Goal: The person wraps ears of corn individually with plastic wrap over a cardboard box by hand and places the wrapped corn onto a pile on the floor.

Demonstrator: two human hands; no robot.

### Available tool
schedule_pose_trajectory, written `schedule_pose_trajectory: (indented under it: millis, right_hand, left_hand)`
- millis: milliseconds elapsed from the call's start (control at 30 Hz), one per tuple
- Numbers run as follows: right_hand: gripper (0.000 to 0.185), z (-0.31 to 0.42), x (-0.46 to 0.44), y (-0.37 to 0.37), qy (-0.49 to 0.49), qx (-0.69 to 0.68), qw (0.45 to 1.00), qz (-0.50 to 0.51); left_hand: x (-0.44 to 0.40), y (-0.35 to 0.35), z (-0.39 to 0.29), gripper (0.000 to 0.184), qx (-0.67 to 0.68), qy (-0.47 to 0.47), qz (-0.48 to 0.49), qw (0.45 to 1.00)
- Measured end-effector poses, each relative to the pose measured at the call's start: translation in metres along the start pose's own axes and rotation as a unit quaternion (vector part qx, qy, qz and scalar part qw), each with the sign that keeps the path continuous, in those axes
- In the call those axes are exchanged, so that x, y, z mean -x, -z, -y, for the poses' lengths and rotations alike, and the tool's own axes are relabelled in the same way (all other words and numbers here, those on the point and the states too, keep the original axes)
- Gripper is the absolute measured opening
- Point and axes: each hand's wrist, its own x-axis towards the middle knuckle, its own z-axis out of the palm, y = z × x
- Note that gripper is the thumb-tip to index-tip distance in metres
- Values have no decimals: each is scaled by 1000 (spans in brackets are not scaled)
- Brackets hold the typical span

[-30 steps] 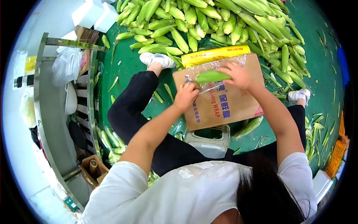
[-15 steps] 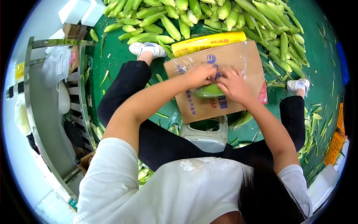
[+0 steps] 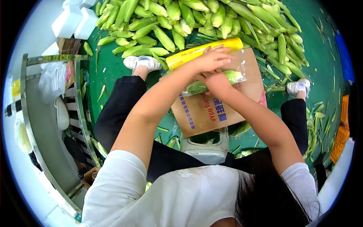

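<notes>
A green ear of corn in its husk (image 3: pixel 234 76) lies slantwise on a cardboard box (image 3: pixel 202 121), with clear plastic film around and under it. Across its middle lies my right hand (image 3: pixel 217 82), fingers curled down, their tips partly hidden. Just above, crossing over the right hand, my left hand (image 3: pixel 213 59) has its fingers spread and appears to hold nothing. Behind both hands a yellow roll of wrap (image 3: pixel 185 57) rests along the box's far edge.
A large heap of corn (image 3: pixel 223 22) covers the green floor ahead. A grey stool (image 3: pixel 206 149) stands under the box's near edge. To the left is a metal rack (image 3: pixel 30 109); orange crates (image 3: pixel 340 140) are at the right. Loose husks (image 3: pixel 315 128) litter the floor.
My hands were together over the corn; now my left hand is lifted with fingers spread, and my right lies across the ear. The corn has shifted up and right. The camera view moved slightly.
</notes>
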Motion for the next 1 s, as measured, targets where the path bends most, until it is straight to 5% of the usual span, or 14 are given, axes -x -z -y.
schedule_pose_trajectory:
  millis: [133,233,300,367,433,533,567,633,700,767,833,900,1000]
  right_hand:
    - [72,-4,13,37,-15,-285,922,260]
    - [70,3,4,50,68,-268,795,540]
    - [70,34,44,22,54,-457,587,666]
    - [70,88,116,-7,32,-625,375,684]
    - [72,93,168,74,135,-639,560,509]
    - [79,56,249,162,-60,-754,589,286]
    - [81,48,278,178,-135,-775,579,214]
    - [82,58,331,201,-253,-904,338,-66]
    - [80,78,354,201,-340,-824,333,-308]
    - [76,98,366,176,-430,-745,255,-441]
    - [83,111,357,163,-404,-715,202,-534]
    - [88,111,346,183,-391,-696,234,-556]
    - [81,97,393,182,-316,-698,227,-602]
  left_hand:
    - [17,-52,-3,41,-166,-22,-21,986]
    - [34,-66,-29,43,-265,-94,-19,959]
    - [35,-64,-42,46,-285,-112,3,952]
    - [36,-65,-45,47,-293,-110,7,950]
    - [39,-74,-50,47,-308,-90,2,947]
    - [58,-99,-69,57,-275,-91,-2,957]
    - [64,-113,-74,59,-261,-96,0,961]
    - [97,-161,-111,65,-156,-49,-34,986]
    - [117,-193,-186,65,99,-53,-54,992]
    - [130,-203,-269,70,513,52,71,854]
    - [134,-190,-354,74,426,123,142,885]
    - [134,-199,-371,63,364,133,68,919]
    - [129,-186,-394,55,550,297,344,701]
